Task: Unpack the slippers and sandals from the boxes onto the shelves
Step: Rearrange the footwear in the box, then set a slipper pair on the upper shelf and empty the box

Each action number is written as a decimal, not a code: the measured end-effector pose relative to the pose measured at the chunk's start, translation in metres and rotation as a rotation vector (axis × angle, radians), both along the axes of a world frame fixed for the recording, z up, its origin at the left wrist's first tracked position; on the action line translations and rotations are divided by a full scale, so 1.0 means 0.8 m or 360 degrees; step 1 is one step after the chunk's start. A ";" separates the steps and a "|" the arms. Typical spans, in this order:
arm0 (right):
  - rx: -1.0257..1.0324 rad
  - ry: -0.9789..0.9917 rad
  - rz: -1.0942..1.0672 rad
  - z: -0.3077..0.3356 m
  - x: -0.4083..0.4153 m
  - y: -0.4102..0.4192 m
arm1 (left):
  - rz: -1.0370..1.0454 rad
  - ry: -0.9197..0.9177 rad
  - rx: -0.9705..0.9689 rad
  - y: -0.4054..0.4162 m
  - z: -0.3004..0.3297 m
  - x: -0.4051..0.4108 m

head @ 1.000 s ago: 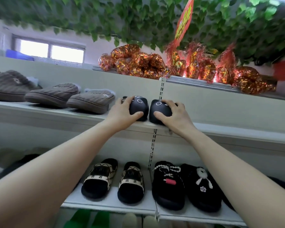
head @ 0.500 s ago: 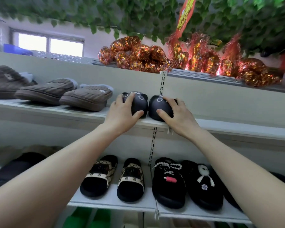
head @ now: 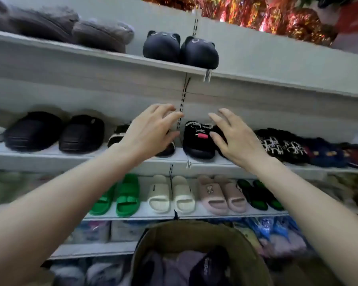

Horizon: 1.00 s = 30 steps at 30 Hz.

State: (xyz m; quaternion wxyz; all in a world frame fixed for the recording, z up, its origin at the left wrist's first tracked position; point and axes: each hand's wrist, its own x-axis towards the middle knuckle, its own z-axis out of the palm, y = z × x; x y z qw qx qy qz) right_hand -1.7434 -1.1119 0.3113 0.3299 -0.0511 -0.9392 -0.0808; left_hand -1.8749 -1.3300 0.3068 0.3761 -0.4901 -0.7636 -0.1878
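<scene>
Head view, single frame. Top shelf [head: 103,55], pale grey board running left to right: one pair of dark navy rounded slippers with small ears and stitched faces [head: 180,49] stood side by side at its front edge, toes outward, touching each other, held by neither hand. To their left lay grey-brown ribbed plush slippers [head: 81,30], blurred and cut off by the frame's left edge; count uncertain. Above right, crinkled red-and-gold foil wrappings [head: 287,19], partly cropped at the top. Left hand [head: 151,131] and right hand [head: 236,139] hung in front of the middle shelf [head: 50,153], well below the navy pair, both with fingers spread wide and lightly bent, holding nothing, a gap between them. Middle shelf: two black padded closed-toe slippers [head: 56,133] at left; a black fuzzy slipper with red mouth patch [head: 198,139] between the hands; its neighbours were largely hidden behind both hands. Further right, black-and-white patterned slippers [head: 283,146] and darker pairs, too smeared to identify. Lower shelf: green double-strap sandals [head: 120,197], cream slide sandals [head: 172,195], pink slide sandals with a small bear motif [head: 221,195], black-and-green sandals [head: 258,196]. Bottom centre, a brown cardboard box [head: 194,232], open, cropped by the lower edge; its contents appeared as dark and mauve soft shapes, not individually distinguishable. Bagged goods beneath the lowest shelf were blurred.
</scene>
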 end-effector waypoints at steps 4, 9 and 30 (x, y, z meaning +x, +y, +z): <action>0.0039 -0.0208 -0.0013 -0.087 0.056 -0.018 | -0.0114 -0.0081 -0.0173 -0.004 -0.075 0.034; -0.0054 -0.0436 -0.0015 -0.181 0.110 -0.030 | -0.0201 -0.0319 -0.0361 0.000 -0.167 0.079; -0.0557 -0.1639 0.0548 -0.578 0.110 -0.043 | 0.0543 -0.1623 -0.1305 0.003 -0.541 0.149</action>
